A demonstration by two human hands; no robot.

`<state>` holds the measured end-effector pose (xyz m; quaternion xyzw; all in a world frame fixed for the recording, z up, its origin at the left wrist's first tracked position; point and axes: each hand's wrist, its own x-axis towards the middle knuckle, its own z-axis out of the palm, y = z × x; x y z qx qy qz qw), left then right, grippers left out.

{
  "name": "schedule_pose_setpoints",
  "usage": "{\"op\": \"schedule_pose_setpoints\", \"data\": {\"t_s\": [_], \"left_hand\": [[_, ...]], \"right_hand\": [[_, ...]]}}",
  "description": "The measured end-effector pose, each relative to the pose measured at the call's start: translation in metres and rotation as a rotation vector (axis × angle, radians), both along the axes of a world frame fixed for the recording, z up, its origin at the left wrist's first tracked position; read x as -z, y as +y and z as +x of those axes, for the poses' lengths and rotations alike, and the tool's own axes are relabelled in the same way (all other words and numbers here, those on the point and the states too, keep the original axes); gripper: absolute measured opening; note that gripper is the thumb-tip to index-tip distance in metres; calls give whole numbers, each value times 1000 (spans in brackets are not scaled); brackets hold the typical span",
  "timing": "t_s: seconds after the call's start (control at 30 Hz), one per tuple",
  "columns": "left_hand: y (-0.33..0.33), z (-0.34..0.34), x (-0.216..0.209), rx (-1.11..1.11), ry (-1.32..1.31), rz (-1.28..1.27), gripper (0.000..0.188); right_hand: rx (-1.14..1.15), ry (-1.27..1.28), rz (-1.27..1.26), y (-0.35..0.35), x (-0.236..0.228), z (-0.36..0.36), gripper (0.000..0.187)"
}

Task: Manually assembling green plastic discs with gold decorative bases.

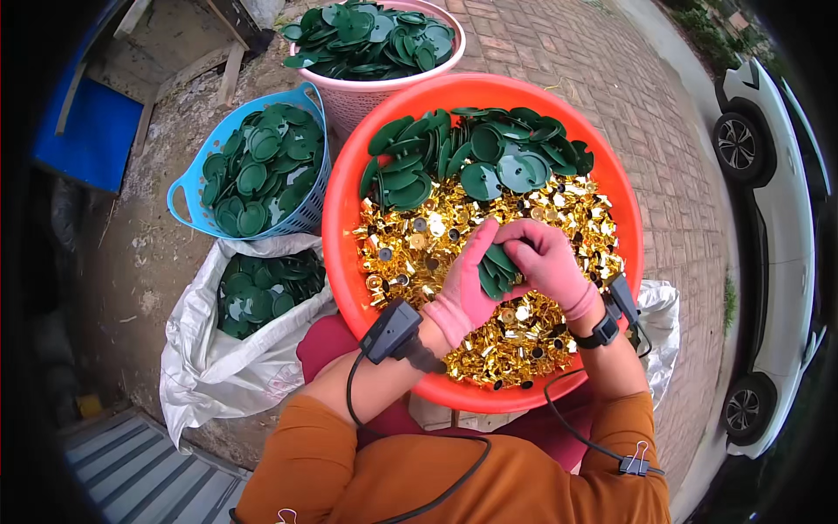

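Both hands wear pink gloves and meet above the middle of a red-orange basin (339,218). My left hand (463,284) is closed around a small bunch of green plastic discs (495,275), which fan out between the palms. Beside it, my right hand (554,266) has its fingers bent into a pinch at the edge of that bunch; what sits between the fingertips is hidden. Under the hands lies a thick layer of shiny gold metal caps (506,349), some showing dark round bases. More green discs (480,181) are heaped along the basin's far side.
Behind the basin stands a pink tub (349,96) heaped with green discs. To the left are a blue basket (188,188) and a white woven sack (205,367), both holding discs. Cables run from the wrist devices (391,330). A white car (781,236) is parked at right.
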<state>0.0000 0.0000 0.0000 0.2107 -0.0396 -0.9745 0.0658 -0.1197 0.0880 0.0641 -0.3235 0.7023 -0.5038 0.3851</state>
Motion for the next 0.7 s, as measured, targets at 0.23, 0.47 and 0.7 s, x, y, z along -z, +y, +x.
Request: {"op": "schedule_pose_setpoints", "data": {"t_s": [0.23, 0.47, 0.7], "left_hand": [[4, 1, -11, 103, 131, -20, 40], [1, 5, -16, 55, 131, 5, 44], [14, 4, -28, 138, 124, -181, 42]], "right_hand": [[252, 857, 92, -51, 40, -75, 21], [339, 697, 121, -34, 53, -78, 17], [225, 47, -162, 37, -9, 22, 21]]}}
